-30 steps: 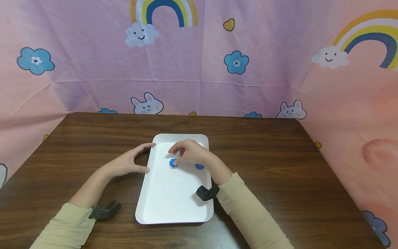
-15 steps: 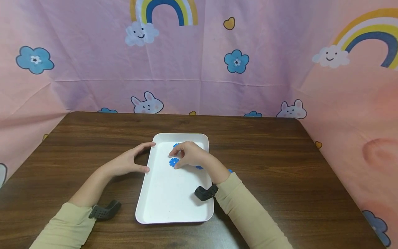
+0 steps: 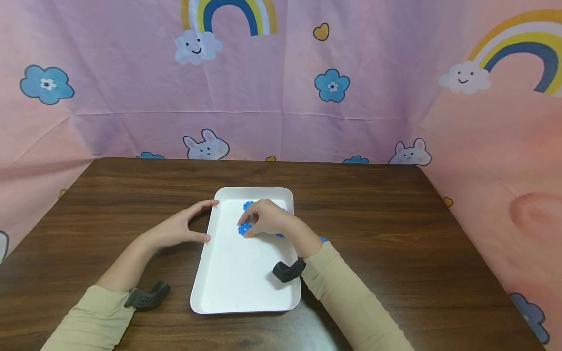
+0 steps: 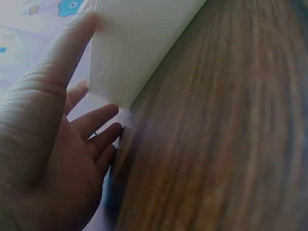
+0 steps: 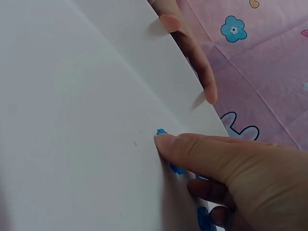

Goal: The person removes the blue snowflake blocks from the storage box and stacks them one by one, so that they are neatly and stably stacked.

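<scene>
Right hand [image 3: 270, 218]: thumb and fingers pinch a notched blue disc [image 3: 242, 229], near the frame's middle.
Left hand [image 3: 175, 229]: loose and spread, touching the left rim of the white tray [image 3: 239, 278].
White tray: flat on the brown counter [image 3: 395, 219], with that disc inside.
Other discs [image 3: 248, 205]: some in the tray (partly hidden by the right hand), one by the right sleeve [image 3: 351, 295].
</scene>
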Motion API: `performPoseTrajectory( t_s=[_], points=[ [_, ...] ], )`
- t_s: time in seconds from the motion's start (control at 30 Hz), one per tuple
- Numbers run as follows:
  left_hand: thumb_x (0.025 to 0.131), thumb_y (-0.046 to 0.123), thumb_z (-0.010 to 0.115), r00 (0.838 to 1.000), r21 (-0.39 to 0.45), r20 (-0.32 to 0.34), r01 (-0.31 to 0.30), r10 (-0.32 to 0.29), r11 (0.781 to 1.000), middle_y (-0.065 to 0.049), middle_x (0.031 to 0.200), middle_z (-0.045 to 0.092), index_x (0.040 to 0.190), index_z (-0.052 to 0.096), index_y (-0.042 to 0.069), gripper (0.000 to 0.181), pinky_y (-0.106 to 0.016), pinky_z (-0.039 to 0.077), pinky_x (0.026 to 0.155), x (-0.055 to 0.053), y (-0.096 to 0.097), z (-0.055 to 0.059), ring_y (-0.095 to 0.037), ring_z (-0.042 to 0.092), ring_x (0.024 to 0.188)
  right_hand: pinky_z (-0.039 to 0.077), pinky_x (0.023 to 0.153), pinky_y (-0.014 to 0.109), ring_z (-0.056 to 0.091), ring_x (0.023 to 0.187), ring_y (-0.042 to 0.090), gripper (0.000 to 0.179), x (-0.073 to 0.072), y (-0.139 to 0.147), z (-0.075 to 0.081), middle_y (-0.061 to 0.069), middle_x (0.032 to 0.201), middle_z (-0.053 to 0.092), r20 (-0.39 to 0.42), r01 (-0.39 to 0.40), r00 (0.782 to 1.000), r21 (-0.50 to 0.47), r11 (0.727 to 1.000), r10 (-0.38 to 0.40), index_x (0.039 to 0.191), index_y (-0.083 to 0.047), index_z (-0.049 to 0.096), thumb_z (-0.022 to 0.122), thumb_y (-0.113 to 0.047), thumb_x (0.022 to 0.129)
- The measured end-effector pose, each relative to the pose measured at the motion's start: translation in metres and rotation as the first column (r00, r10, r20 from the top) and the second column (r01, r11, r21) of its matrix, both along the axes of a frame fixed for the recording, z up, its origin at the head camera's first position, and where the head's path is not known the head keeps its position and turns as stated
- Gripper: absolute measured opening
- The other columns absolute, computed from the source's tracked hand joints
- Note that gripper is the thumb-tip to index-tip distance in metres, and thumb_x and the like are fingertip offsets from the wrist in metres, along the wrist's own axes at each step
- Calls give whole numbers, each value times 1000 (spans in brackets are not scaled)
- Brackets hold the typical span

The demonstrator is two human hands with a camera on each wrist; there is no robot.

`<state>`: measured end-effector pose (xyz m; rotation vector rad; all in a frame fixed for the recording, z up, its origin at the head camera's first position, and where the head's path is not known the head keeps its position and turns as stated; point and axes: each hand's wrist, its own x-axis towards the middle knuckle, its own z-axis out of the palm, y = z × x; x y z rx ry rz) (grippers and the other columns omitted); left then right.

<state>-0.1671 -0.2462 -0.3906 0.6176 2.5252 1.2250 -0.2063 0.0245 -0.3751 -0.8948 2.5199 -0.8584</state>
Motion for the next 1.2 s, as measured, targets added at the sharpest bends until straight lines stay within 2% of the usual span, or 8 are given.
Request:
performPoseTrajectory(
  t_s=[0.43,0.6,0.87,1.03,1.2],
  points=[
    [78,28,80,1000,15,-5,-1,1,1000,-18,152,26,147,32,20,85,-69,24,98,0,-1,1,-42,22,137,41,67,21,50,73,9,24,0,-2,-3,-6,74,60,-1,-4,1000,-16,1000,4,97,-20,76,84,-21,74],
    [78,29,80,1000,19,-7,6,-6,1000,-17,152,27,147,32,21,85,-68,24,100,-1,-1,0,-41,22,137,39,61,22,48,68,11,24,1,-1,4,-2,69,56,-32,-21,999,-44,999,19,97,-19,76,84,-21,74],
    [77,31,81,1000,2,-17,6,-6,1000,-17,151,28,147,33,21,86,-66,24,101,-1,0,0,-40,23,137,43,71,21,50,83,13,25,3,4,23,-9,92,64,-97,-34,995,-103,994,24,100,-15,76,83,-18,75],
    [76,32,82,1000,4,-21,0,0,1000,-15,151,29,147,33,21,87,-65,24,101,-2,0,0,-38,23,137,45,70,22,55,85,19,25,5,13,31,-5,94,67,-152,-76,987,-207,975,45,99,-10,75,81,-11,75],
    [75,35,82,1000,-7,-26,-8,7,1000,-15,151,29,148,33,21,89,-65,24,101,-2,-1,-2,-38,24,137,46,67,23,54,82,12,24,14,23,42,-7,96,67,-212,-85,977,-262,961,28,99,-11,75,79,-11,76]
  ],
)
